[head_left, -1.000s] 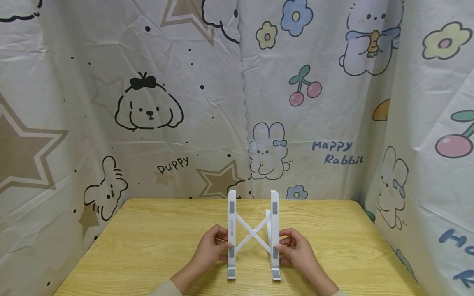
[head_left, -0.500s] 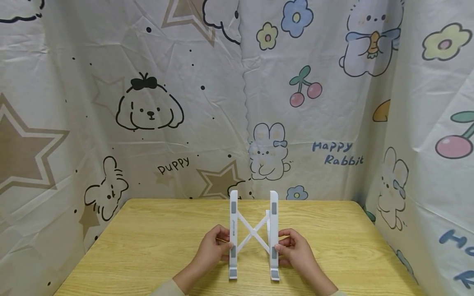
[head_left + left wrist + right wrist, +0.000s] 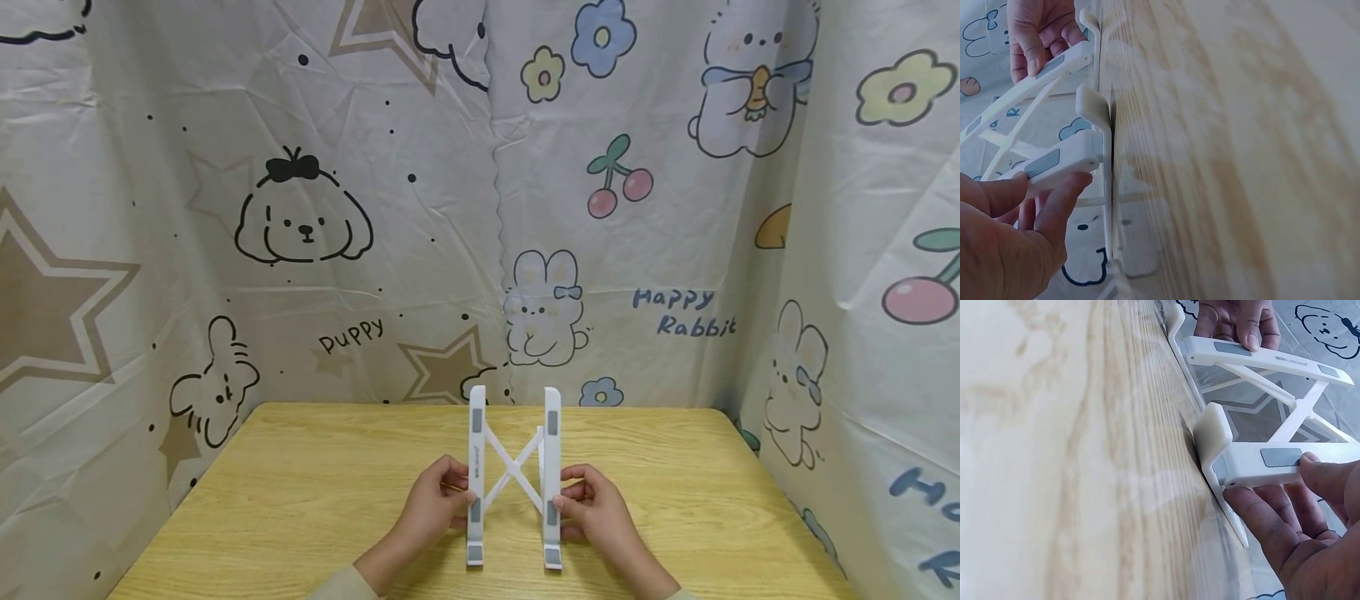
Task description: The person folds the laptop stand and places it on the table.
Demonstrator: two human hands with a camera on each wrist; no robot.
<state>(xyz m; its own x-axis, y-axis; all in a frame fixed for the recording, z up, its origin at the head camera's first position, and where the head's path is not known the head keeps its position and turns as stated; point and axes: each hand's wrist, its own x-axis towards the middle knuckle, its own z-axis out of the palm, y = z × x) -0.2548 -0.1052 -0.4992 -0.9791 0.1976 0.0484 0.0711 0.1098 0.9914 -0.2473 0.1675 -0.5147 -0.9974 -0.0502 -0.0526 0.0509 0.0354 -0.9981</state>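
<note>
A white folding laptop stand [image 3: 476, 479] with grey pads stands on the table in the middle of the head view. Its thin crossbars [image 3: 512, 471] form an X between two side rails. My left hand [image 3: 433, 502] pinches the left rail low down, thumb on top beside a grey pad [image 3: 1042, 164] and fingers beneath. On the other side, my right hand [image 3: 597, 505] holds the right rail in the same way, its thumb at the pad [image 3: 1281, 457]. Each rail ends in an upturned front lip [image 3: 1213, 434]. Fingers behind the rails are partly hidden in the head view.
The light wooden table [image 3: 322, 467] spreads out around the stand. Behind it and at both sides hangs a pale curtain [image 3: 435, 208] printed with puppies, rabbits, stars and flowers.
The stand's two rails have come closer together, and the X between them has become narrower. Both hands have moved slightly inward with the rails, keeping their hold.
</note>
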